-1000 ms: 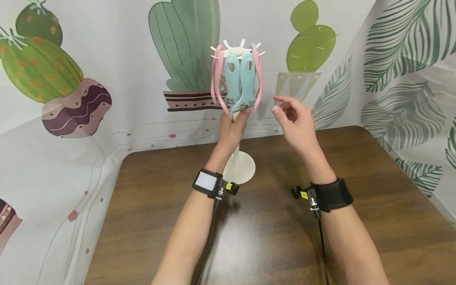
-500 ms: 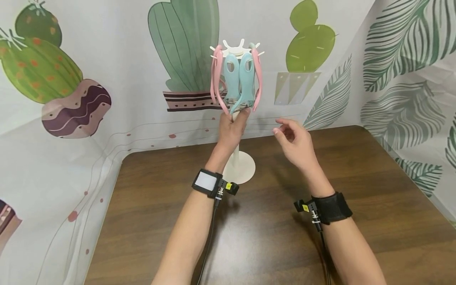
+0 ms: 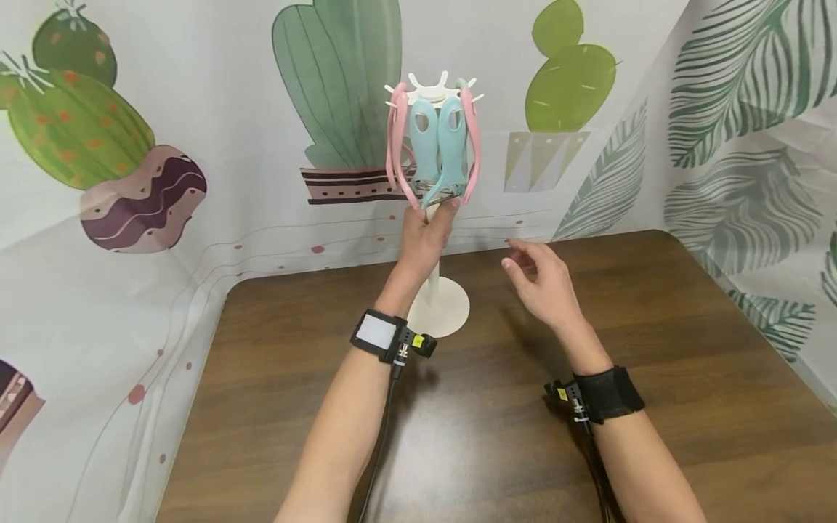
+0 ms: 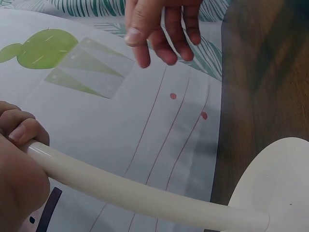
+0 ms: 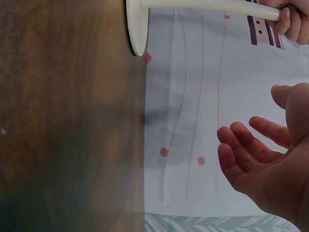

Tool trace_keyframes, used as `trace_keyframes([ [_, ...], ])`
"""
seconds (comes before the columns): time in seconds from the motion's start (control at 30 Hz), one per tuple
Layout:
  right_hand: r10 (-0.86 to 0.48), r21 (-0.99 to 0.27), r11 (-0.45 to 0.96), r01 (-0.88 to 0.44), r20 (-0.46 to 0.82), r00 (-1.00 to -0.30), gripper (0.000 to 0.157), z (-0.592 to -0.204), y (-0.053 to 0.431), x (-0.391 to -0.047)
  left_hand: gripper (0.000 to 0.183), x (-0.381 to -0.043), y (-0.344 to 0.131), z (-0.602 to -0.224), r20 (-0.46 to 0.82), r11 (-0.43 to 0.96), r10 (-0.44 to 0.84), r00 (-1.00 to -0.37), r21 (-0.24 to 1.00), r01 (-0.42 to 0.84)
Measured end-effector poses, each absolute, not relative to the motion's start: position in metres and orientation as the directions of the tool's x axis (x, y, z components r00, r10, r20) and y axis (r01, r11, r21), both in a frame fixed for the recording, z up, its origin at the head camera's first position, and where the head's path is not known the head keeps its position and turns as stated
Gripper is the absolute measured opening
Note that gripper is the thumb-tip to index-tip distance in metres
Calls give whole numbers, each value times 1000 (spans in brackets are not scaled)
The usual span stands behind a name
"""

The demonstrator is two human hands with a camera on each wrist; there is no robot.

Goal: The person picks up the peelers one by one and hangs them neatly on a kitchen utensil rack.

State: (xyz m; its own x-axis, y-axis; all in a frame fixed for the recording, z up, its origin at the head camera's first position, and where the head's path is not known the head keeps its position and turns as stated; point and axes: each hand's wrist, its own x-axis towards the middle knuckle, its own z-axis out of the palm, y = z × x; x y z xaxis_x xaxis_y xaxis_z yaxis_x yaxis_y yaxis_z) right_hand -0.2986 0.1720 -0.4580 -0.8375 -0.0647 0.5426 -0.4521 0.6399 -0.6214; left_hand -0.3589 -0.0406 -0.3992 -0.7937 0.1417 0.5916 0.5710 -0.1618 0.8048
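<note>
A white rotating-style utensil stand rises from a round base on the table. My left hand grips its pole just below the hanging utensils; in the left wrist view, fingers wrap round the pole. From the hooks at the top hang light blue utensils and pink utensils, with holed handles and thin metal parts at their lower ends, like peelers. To the right of the stand, my right hand is held in the air with relaxed, slightly bent fingers and nothing in them.
A brown wooden table lies under both arms. Behind it hangs a white cloth printed with cacti and leaves. Black straps with small cameras sit on both wrists, and cables run back from them.
My right hand has come down and slightly back, away from the hanging utensils' height. The left hand keeps its grip on the pole, and the stand has stayed in place.
</note>
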Motion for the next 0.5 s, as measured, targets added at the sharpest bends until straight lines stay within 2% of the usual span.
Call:
trace_keyframes([
  [0.5,-61,-645,652,-399,480,-875,36,-466,172,-297,41,-353,-41,-396,596,-202,176,-783,801,564],
])
